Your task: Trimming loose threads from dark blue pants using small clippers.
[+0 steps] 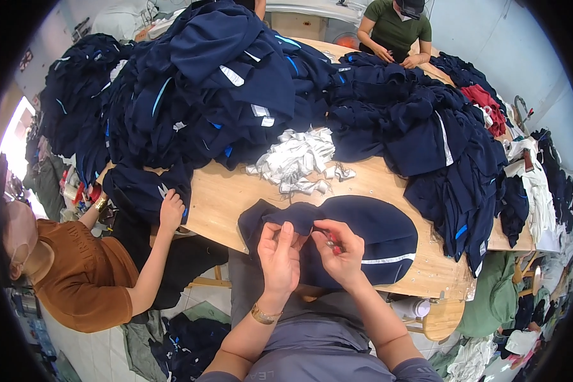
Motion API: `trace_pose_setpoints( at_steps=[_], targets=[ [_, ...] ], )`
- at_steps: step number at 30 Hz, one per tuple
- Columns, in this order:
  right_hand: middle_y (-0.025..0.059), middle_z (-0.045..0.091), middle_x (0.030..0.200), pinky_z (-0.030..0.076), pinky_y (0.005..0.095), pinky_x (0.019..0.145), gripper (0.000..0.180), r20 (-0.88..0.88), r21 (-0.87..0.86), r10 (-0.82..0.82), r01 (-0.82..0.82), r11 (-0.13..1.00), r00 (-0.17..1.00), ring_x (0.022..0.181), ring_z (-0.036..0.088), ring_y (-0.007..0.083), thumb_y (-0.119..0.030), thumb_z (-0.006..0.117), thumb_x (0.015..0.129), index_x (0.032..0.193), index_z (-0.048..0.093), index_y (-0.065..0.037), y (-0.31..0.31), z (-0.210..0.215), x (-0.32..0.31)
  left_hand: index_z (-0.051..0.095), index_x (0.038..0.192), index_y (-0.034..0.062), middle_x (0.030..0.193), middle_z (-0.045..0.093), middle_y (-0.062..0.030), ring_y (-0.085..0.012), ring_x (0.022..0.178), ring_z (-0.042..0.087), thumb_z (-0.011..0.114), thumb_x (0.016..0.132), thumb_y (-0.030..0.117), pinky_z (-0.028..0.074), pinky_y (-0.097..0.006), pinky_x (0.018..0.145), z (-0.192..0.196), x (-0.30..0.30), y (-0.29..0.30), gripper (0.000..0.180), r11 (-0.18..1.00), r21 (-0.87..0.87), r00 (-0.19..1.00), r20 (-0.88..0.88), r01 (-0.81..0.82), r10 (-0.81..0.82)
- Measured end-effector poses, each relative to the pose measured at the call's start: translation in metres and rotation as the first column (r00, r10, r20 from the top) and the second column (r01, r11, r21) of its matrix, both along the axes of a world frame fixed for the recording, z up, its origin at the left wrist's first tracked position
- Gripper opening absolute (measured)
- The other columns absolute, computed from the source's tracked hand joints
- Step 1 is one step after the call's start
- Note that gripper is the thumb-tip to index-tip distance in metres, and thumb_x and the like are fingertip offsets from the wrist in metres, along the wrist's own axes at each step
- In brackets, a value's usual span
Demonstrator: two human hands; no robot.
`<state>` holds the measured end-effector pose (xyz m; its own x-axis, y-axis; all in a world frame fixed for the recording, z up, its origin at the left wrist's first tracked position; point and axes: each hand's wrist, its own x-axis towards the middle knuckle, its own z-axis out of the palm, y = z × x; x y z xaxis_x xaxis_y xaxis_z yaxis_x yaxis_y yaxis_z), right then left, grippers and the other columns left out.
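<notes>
The dark navy fabric garment (363, 239) lies on the wooden table (223, 197), spreading toward two o'clock from both hands. The left hand (280, 254) pinches its folded edge; the right hand (339, 249), touching at three o'clock, grips a small red-handled tool (332, 242).

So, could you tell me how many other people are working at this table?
2: a person in a brown top at the left edge handling a navy garment, and a person in a green top at the far end. The piles may hide others.

Scrap heap (297, 160) lies on table (226, 197) behind garment (356, 239).
</notes>
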<state>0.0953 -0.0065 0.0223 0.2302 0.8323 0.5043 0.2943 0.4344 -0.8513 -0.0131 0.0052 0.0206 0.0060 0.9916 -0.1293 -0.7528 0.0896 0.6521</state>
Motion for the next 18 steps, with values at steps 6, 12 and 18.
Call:
trace_pose_setpoints(
  at_steps=[6, 12, 18],
  targets=[
    [0.0012, 0.062, 0.069, 0.042, 0.0175, 0.053, 0.019, 0.097, 0.039, 0.017, -0.02, 0.999, 0.995, 0.062, 0.057, 0.0038, -0.001, 0.07, 0.075, 0.092, 0.064, -0.003, 0.003, -0.002, -0.001, 0.05, 0.088, 0.0064, 0.088, 0.06, -0.0029, -0.0097, 0.082, 0.057, 0.054, 0.09, 0.007, 0.049, -0.029, 0.077, -0.015, -0.002, -0.003, 0.005, 0.999, 0.048, 0.996, 0.084, 0.013, -0.017],
    [0.0047, 0.055, 0.063, 0.04, 0.0218, 0.049, 0.013, -0.06, -0.082, 0.1, -0.104, 0.991, 0.993, 0.053, 0.048, 0.0091, -0.012, 0.064, 0.082, 0.081, 0.057, -0.002, -0.006, 0.008, 0.0, 0.05, 0.088, 0.0077, 0.084, 0.059, -0.0018, -0.0098, 0.078, 0.057, 0.056, 0.089, 0.007, 0.049, -0.028, 0.075, -0.006, -0.001, -0.007, 0.006, 1.0, 0.019, 0.993, 0.121, -0.013, 0.01],
    [0.0086, 0.049, 0.06, 0.037, 0.0313, 0.043, 0.029, 0.312, -0.075, -0.003, 0.028, 0.997, 0.95, 0.048, 0.048, 0.0266, -0.026, 0.068, 0.079, 0.071, 0.052, -0.003, -0.009, -0.002, 0.01, 0.048, 0.087, 0.0086, 0.082, 0.059, -0.0016, -0.011, 0.076, 0.058, 0.057, 0.089, 0.008, 0.048, -0.029, 0.075, -0.004, -0.004, -0.009, 0.009, 0.997, 0.015, 0.995, 0.07, -0.072, 0.071]
  ],
)
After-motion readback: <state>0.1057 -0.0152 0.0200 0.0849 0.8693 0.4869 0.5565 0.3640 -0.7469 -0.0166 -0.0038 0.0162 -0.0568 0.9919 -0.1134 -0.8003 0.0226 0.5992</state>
